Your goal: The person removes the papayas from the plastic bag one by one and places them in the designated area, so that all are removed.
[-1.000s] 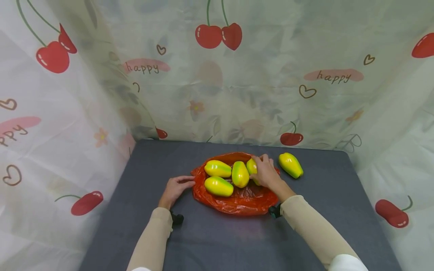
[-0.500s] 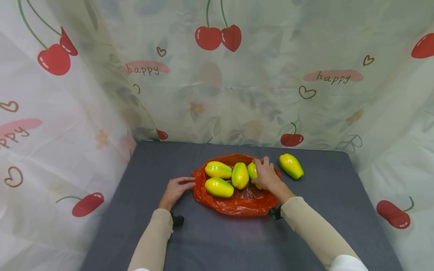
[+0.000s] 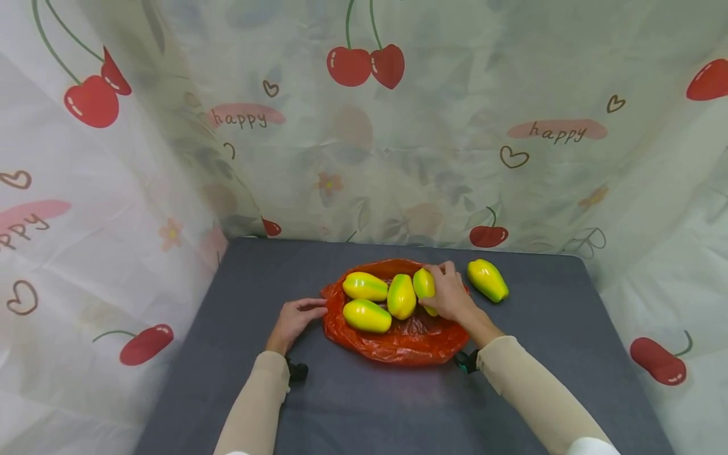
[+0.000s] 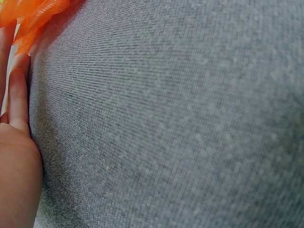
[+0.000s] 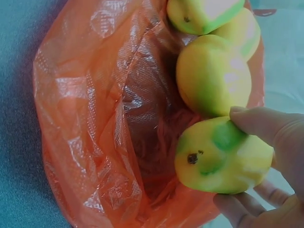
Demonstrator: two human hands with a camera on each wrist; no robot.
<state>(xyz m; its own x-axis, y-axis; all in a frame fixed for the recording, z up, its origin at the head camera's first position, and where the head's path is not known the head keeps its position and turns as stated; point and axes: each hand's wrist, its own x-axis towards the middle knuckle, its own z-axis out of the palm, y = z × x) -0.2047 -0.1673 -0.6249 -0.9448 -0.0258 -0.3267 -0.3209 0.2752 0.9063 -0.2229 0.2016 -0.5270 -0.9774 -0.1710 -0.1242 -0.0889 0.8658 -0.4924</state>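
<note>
My right hand point(image 3: 448, 292) holds a yellow-green papaya point(image 5: 221, 156) over the right part of an orange-red plastic bag point(image 3: 392, 351). In the right wrist view the thumb lies on top of this papaya and the fingers are below it. Inside the spread bag lie another papaya point(image 3: 402, 296) in the middle and two more at the left, the rear papaya point(image 3: 365, 286) and the front papaya point(image 3: 366, 315). My left hand point(image 3: 292, 321) is at the bag's left edge, fingers nearly straight, fingertips against the crumpled plastic point(image 4: 42, 16).
One more papaya point(image 3: 488, 280) lies on the dark grey table point(image 3: 364, 404), to the right of the bag. A patterned curtain point(image 3: 387, 151) hangs behind the table and along both sides.
The right hand stays over the bag's right part and shifts only slightly with its papaya. The left hand, the bag and the other papayas have not visibly moved.
</note>
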